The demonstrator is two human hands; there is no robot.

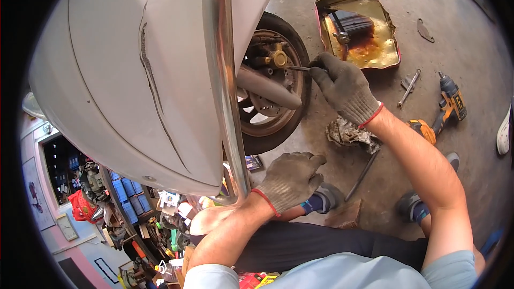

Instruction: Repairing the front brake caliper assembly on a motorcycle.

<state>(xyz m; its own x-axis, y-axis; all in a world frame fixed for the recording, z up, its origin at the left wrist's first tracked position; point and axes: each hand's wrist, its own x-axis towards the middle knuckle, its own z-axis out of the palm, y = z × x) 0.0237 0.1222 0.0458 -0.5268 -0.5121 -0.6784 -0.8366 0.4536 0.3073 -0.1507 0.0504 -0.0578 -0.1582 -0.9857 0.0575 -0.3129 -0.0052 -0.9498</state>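
Note:
My right hand [345,86], in a grey work glove with a red cuff edge, grips a slim metal rod-like tool [300,68]. Its tip reaches the gold brake caliper [278,59] inside the wheel; whether they touch I cannot tell. The glove hides the tool's other end, so its exact kind does not show. The wheel [292,37] has a black tyre and a brake disc [267,108], partly covered by a grey tubular part [267,88]. Below the tyre, my gloved left hand [289,182] holds nothing, its fingers loosely stretched to the right.
A scratched white scooter body [118,85] with a chrome bar [218,69] fills the left. On the floor are a stained golden tin tray [386,37], a dirty rag [348,135], a ratchet wrench [409,90], a cordless impact driver [448,101] and a metal rod [363,175].

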